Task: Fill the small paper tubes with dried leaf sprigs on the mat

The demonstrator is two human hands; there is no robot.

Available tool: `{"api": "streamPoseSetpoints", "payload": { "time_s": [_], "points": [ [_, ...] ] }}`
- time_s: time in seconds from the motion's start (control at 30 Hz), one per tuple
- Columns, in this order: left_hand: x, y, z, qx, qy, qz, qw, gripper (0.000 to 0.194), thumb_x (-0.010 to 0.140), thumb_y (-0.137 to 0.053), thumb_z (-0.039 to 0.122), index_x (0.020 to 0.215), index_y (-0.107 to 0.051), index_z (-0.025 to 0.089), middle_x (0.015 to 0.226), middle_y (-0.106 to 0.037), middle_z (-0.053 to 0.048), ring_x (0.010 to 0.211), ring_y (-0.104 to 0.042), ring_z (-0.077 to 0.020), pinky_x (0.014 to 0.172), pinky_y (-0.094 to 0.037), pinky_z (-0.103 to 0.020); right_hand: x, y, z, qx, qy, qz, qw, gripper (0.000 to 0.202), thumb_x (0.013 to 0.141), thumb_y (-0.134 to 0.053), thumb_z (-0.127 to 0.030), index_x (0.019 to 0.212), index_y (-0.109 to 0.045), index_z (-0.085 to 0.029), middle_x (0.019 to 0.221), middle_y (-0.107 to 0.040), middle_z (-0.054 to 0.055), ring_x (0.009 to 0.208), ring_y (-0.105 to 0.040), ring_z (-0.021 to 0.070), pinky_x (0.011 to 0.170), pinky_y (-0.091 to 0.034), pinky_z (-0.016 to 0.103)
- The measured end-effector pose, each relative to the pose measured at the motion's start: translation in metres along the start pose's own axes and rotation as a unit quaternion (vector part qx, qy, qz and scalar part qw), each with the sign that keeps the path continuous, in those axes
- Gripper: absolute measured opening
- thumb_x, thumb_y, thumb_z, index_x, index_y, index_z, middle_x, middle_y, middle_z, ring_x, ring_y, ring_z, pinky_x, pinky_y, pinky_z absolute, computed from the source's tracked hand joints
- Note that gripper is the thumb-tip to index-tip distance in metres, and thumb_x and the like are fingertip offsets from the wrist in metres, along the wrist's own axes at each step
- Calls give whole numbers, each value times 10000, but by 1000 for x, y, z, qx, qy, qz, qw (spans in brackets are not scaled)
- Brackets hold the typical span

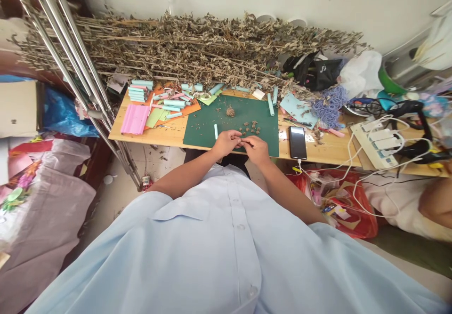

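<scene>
Over the front edge of a dark green mat, my left hand and my right hand meet at the fingertips. Both are closed in a pinch, and whatever sits between the fingers is too small to make out. Just beyond them lie several small brown clumps of dried plant. A larger brown ball of crumbled leaf rests farther back on the mat. One pale blue paper tube stands out beside my left hand.
Dried leafy stalks are heaped along the wall. Paper rolls and a pink folded sheet lie left. Rightward are a phone, purple yarn and a power strip. Metal crutches lean at left; another person's arm shows right.
</scene>
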State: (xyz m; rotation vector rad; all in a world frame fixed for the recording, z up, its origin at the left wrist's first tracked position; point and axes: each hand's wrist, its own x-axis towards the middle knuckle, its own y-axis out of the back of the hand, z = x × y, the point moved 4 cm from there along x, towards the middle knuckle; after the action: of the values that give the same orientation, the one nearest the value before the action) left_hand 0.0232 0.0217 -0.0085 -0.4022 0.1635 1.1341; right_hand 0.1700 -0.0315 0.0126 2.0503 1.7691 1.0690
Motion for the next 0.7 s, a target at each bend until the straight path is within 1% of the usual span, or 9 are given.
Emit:
{"api": "streamPoseSetpoints", "payload": {
  "time_s": [0.1, 0.23, 0.33, 0.47, 0.57, 0.7],
  "points": [
    [1, 0, -2, 2, -2, -5, 1000, 237, 856, -718, 42, 1085, -678, 88, 756, -756, -32, 693, -738, -135, 706, -609, -247, -2, -3, 0, -12, 1, 10, 1000, 169, 935, -607, -233, 882, -767, -240, 929, -780, 61, 878, -726, 222, 835, -588, 371],
    [2, 1, -1, -6, -7, -16, 1000, 236, 847, -731, 47, 1074, -681, 86, 741, -759, -30, 669, -730, -130, 704, -612, -252, -3, -3, -3, -12, 6, 46, 999, 178, 930, -604, -222, 857, -765, -237, 911, -773, 64, 870, -724, 226, 834, -586, 376],
    [0, 2, 2, -25, -13, -23, 999, 266, 844, -765, 83, 1096, -680, 84, 766, -770, -46, 718, -749, -140, 722, -609, -247, -4, -1, -3, 3, -7, 48, 999, 158, 944, -623, -265, 896, -773, -253, 946, -775, 61, 899, -724, 229, 862, -592, 390],
    [-4, 2, 4, -56, -10, -30, 998, 325, 846, -818, 182, 1123, -678, 87, 859, -790, -76, 810, -776, -171, 768, -616, -274, -7, 2, -2, 7, -25, 55, 998, 146, 954, -642, -324, 943, -775, -265, 988, -773, 63, 938, -722, 236, 891, -602, 412],
    [-6, 2, 3, -64, -3, -15, 998, 296, 857, -814, 211, 1096, -685, 93, 885, -789, -76, 817, -777, -174, 783, -620, -295, -9, 4, -3, -2, -24, 64, 998, 151, 962, -641, -338, 954, -772, -262, 994, -772, 67, 943, -723, 234, 897, -605, 411],
    [-9, 0, 1, -60, 6, -14, 998, 249, 825, -840, 195, 1003, -703, 86, 806, -771, -61, 754, -751, -147, 794, -617, -298, -9, 5, -8, -14, -18, 62, 998, 153, 968, -627, -312, 965, -770, -258, 1001, -774, 77, 949, -722, 239, 907, -602, 416]
  ]
}}
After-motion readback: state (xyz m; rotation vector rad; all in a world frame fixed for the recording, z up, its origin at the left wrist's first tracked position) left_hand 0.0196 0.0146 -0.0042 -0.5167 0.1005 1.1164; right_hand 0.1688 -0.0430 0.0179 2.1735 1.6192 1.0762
